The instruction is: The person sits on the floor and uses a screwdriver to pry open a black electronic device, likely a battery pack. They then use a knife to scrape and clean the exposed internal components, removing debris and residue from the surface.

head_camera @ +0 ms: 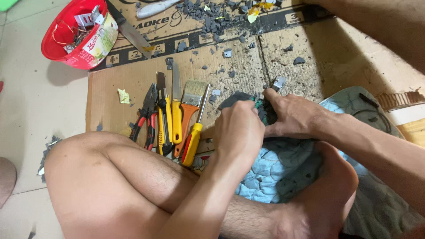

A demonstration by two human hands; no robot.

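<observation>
Flattened cardboard (133,82) covers the tiled floor. Just right of the paintbrush (191,104) lying on it, a dark grey part (265,113) is pinched between the left hand (239,130) and right hand (294,115), fingers closed around it.

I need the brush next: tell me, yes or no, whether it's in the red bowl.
No, the brush lies on the cardboard among the other tools, apart from the red bowl.
</observation>
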